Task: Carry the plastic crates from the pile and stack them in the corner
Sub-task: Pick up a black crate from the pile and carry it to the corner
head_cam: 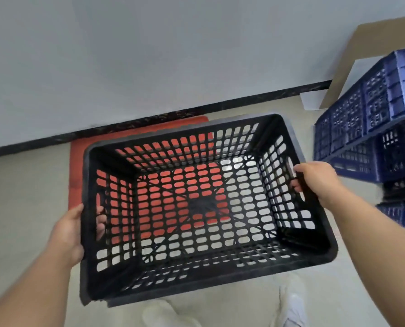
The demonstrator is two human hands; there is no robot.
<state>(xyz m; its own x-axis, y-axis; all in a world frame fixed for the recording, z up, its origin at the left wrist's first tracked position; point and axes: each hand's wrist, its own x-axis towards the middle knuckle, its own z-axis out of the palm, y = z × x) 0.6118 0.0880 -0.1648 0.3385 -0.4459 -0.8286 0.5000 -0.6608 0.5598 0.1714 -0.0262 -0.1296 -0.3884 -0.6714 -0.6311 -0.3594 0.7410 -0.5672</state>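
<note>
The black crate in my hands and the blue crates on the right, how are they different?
The black crate is held off the floor by the left hand and right hand; the blue crates sit piled up with no hand on them. The black crate faces open side up, so the red mat shows through it, while the top blue crate lies tilted. Both kinds are plastic with perforated grid walls.

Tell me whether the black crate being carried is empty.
Empty: the red mat and floor show through the black crate's bare lattice bottom.
</note>
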